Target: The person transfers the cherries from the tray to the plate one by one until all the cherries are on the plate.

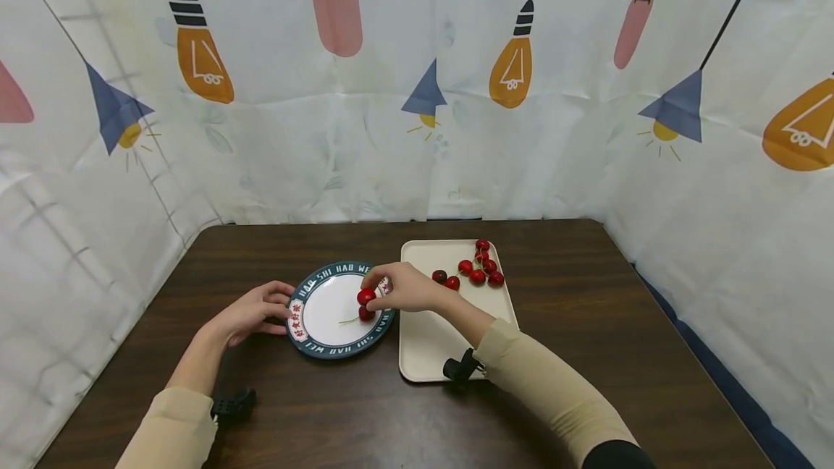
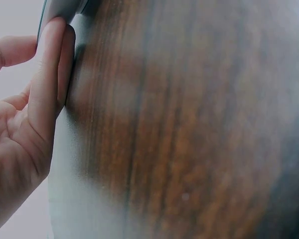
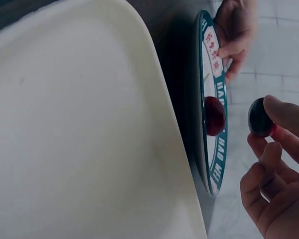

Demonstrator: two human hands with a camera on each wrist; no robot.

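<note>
Below lamp-printed curtains (image 1: 365, 150), across the worktop (image 1: 586, 310), I see the left hand (image 1: 257, 310) gripping the plate's (image 1: 326, 306) left edge and the right hand (image 1: 404, 288) pinching a cherry (image 1: 366, 297) over its right half, likely light, slick, bruisable, best held gently by its sides.

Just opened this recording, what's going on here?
A person is handling cherries at a table. The right grip pinches a cherry above the plate, where a second cherry already lies. The left grip holds the plate at its rim. To the plate's right, the cream tray carries the other cherries, grouped toward its far end.
</note>
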